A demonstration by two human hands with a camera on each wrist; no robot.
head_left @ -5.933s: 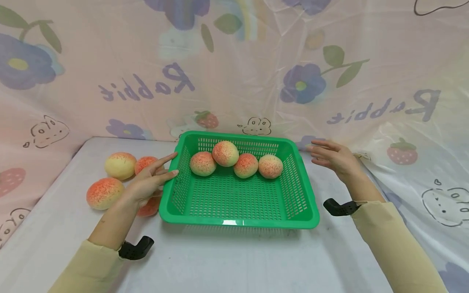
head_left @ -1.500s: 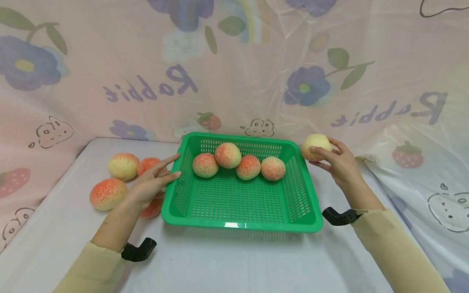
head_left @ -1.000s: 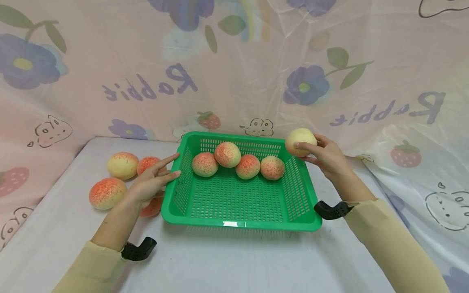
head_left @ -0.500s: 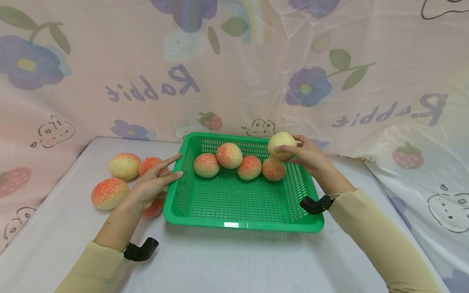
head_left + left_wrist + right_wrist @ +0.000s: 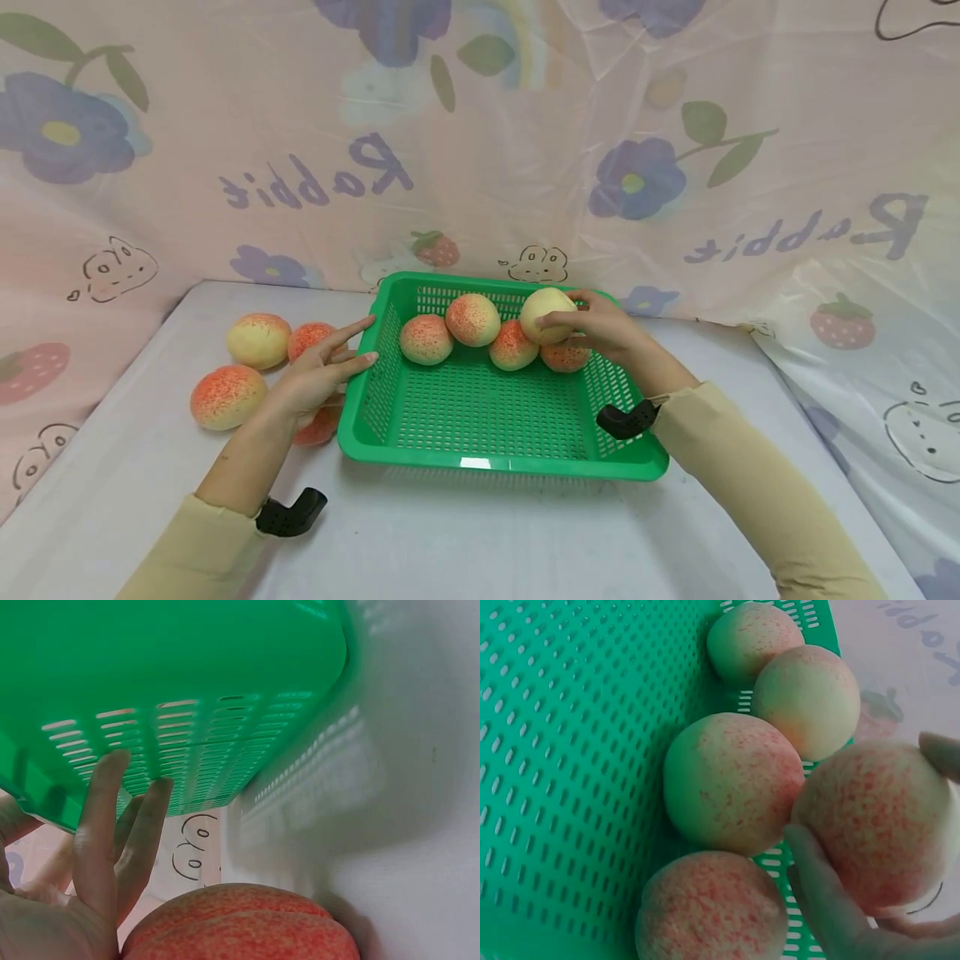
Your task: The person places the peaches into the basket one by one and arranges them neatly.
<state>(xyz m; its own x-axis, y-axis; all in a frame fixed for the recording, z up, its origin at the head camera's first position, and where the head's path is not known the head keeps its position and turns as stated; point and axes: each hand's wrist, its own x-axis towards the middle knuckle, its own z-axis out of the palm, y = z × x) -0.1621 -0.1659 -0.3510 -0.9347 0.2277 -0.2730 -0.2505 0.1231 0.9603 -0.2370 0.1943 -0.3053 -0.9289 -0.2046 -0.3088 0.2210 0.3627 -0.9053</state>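
My right hand (image 5: 603, 327) holds a pale yellow peach (image 5: 546, 315) between thumb and fingers, over the back right of the green basket (image 5: 487, 464). In the right wrist view, red speckles cover the near side of this held peach (image 5: 877, 825). Below and beside it, several peaches line the basket's back wall, among them a reddish peach (image 5: 513, 346) and a partly hidden peach (image 5: 565, 358). My left hand (image 5: 318, 375) grips the basket's left rim. In the left wrist view, its fingers (image 5: 101, 825) lie against the slotted outer wall.
Left of the basket, several peaches sit on the white table (image 5: 450, 542), including a yellow peach (image 5: 258, 341) and a red-topped peach (image 5: 228, 397). A red peach (image 5: 317, 427) is partly hidden behind my left hand. A printed curtain (image 5: 480, 167) hangs behind.
My right hand, empty at first, took hold of a yellow peach and has carried it leftward from beyond the right rim to over the basket. My left hand stays at the left rim.
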